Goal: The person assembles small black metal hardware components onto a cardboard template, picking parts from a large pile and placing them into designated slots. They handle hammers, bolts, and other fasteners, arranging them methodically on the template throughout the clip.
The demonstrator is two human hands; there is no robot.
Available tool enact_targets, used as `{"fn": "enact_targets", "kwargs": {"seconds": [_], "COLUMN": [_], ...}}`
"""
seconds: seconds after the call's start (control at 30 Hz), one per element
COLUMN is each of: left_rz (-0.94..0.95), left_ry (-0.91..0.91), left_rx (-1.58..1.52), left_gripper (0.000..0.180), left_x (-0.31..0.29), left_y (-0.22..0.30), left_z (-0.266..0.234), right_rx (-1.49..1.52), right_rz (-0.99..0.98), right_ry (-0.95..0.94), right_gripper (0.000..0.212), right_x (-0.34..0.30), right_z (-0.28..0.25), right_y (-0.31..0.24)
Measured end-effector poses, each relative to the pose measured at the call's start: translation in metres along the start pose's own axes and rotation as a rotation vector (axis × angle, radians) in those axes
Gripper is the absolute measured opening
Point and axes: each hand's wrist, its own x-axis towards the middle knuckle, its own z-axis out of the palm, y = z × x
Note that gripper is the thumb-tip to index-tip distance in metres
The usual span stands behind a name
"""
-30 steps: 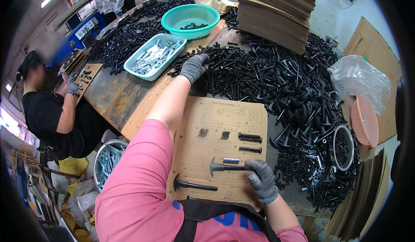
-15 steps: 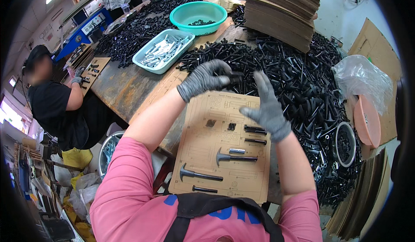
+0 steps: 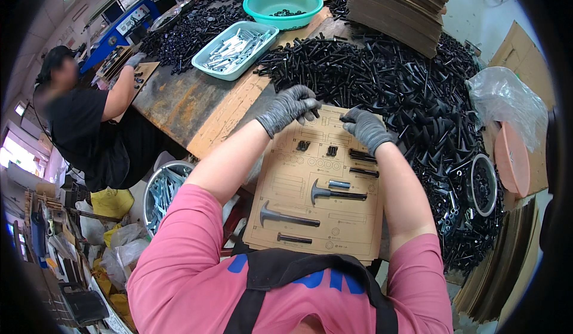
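Both my hands wear grey gloves and hover at the top of a printed cardboard sheet (image 3: 286,182). My left hand (image 3: 290,108) is closed, fingertips pinched around something small and dark, mostly hidden. At the sheet's upper right, my right hand (image 3: 367,130) pinches a short black bolt (image 3: 346,119). Lower on the sheet lie small bolts (image 3: 303,146) and a second small group (image 3: 332,151). Longer black bolts (image 3: 364,171) are beside my right wrist. Below these lie a silver sleeve (image 3: 339,184), two black T-shaped handles (image 3: 290,217) and another black bolt (image 3: 294,238).
A heap of black hardware (image 3: 418,107) covers the table's right side, under stacked cardboard (image 3: 394,11). Beyond my left hand are a tray of silver pins (image 3: 235,50) and a green basin (image 3: 283,5). A metal bowl (image 3: 481,185) stands right. A co-worker (image 3: 89,113) sits left.
My right hand has come down from the heap's edge, its spread fingers now closed on a bolt. My left hand has drawn back toward the sheet. The co-worker's arm has reached farther out.
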Motion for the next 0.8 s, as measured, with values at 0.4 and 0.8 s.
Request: {"fn": "enact_targets", "kwargs": {"seconds": [0.4, 0.8], "left_rz": [0.064, 0.297], "left_ry": [0.066, -0.23], "left_rx": [0.693, 1.188], "left_gripper": [0.021, 0.035], "left_x": [0.017, 0.012], "left_y": [-0.049, -0.05], "left_z": [-0.013, -0.027], "right_rx": [-0.504, -0.273], "right_rz": [-0.148, -0.117], "right_ry": [0.215, -0.005], "right_gripper": [0.026, 0.04], "right_x": [-0.003, -0.005], "right_z": [0.026, 0.027], "right_y": [-0.008, 0.01]}}
